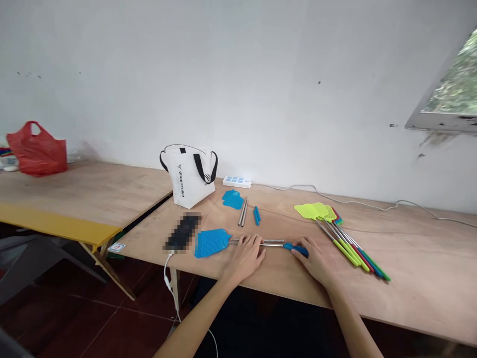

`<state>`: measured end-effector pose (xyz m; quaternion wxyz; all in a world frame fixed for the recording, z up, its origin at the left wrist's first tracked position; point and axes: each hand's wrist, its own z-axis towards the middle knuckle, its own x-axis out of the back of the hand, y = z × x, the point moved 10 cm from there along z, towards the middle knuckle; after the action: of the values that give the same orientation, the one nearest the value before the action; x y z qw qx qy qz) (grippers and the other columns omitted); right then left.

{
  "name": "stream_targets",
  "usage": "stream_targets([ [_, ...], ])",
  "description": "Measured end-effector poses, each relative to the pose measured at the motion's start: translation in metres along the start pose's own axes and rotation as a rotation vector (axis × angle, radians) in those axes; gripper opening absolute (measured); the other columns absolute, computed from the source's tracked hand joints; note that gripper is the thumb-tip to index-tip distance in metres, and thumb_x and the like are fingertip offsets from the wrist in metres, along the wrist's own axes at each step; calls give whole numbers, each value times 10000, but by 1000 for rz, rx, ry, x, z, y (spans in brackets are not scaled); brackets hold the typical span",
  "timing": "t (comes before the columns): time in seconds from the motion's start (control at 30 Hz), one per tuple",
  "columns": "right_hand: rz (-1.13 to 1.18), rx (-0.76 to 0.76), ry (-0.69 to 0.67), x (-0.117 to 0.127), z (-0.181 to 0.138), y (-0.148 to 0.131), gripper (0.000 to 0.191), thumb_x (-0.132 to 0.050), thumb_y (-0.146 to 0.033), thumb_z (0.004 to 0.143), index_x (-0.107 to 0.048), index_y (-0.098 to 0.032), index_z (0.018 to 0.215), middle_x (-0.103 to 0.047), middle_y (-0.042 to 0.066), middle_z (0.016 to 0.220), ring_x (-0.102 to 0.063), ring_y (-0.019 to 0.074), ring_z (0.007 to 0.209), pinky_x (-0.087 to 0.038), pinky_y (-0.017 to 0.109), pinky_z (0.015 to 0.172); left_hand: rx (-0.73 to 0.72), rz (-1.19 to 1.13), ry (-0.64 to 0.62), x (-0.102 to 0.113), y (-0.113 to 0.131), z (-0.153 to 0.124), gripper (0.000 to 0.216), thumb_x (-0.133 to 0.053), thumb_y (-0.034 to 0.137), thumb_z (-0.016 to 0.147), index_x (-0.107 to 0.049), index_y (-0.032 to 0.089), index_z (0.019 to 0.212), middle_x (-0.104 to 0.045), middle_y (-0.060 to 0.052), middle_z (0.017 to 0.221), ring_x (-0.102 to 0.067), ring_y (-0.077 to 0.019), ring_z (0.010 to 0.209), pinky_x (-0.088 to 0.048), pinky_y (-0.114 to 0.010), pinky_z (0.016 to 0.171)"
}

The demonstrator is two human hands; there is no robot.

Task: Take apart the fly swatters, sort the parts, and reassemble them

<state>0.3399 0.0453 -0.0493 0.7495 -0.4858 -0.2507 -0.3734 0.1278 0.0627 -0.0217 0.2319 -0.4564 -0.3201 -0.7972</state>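
Blue fly swatter heads [213, 242] lie overlapped near the table's front edge, with metal rods [274, 243] running right from them. My left hand [248, 252] is closed over these rods, fingers curled down onto them. At their right end, my right hand [311, 254] has its fingers round a blue handle [297, 248]; the palm side is hidden. One rod enters the blue handle, while the end of another shows bare beside it. Behind my hands lie loose blue swatter heads [234, 200], loose metal rods [243, 213] and blue handles [257, 215].
Several finished-looking fly swatters [345, 243] with yellow, red, blue and green handles lie to the right. A white bag [191, 179], a power strip [237, 182] and a blurred dark device [183, 232] with a cable are on the left. A red plastic bag [37, 151] sits on another table.
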Motion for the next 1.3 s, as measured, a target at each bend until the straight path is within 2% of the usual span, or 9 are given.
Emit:
stream_targets([
  [0.23,4,33,0,2,1,-8,240,-520,-468,956,-672,-283,963,-655,64,1100,-627,270,1046,-480,472,962,-28,-66,-14,-8,-4,1,77,-463,226,1047,-513,215,989,-601,-30,1075,-559,-215,1009,-415,-359,902],
  [0.5,37,35,114,30,1,7,352,-489,-545,973,-674,-251,1024,-722,94,1053,-664,294,1006,-523,470,891,26,-124,92,-5,-16,6,117,-440,267,1069,-504,213,988,-630,-23,1053,-577,-214,1004,-388,-357,869],
  [0.8,1,252,100,24,-3,-36,309,-421,-477,1026,-644,-266,1059,-715,87,1060,-657,268,984,-508,441,891,-4,-170,56,-2,-8,2,105,-398,247,1077,-500,229,1057,-669,-24,1035,-610,-212,973,-422,-325,838],
  [1.07,-61,178,72,20,-4,-27,331,-373,-462,1042,-641,-270,1016,-695,63,923,-632,263,912,-478,436,869,-21,-142,-22,-6,-1,0,139,-348,251,1082,-477,227,1037,-640,-43,1016,-607,-215,986,-446,-320,841],
  [1.3,-119,150,84,19,-4,-26,306,-389,-445,1025,-626,-265,955,-685,72,917,-604,261,864,-460,421,827,-48,-152,-31,-1,4,0,135,-364,241,1078,-491,229,1034,-641,-34,1023,-605,-206,981,-453,-320,841],
])
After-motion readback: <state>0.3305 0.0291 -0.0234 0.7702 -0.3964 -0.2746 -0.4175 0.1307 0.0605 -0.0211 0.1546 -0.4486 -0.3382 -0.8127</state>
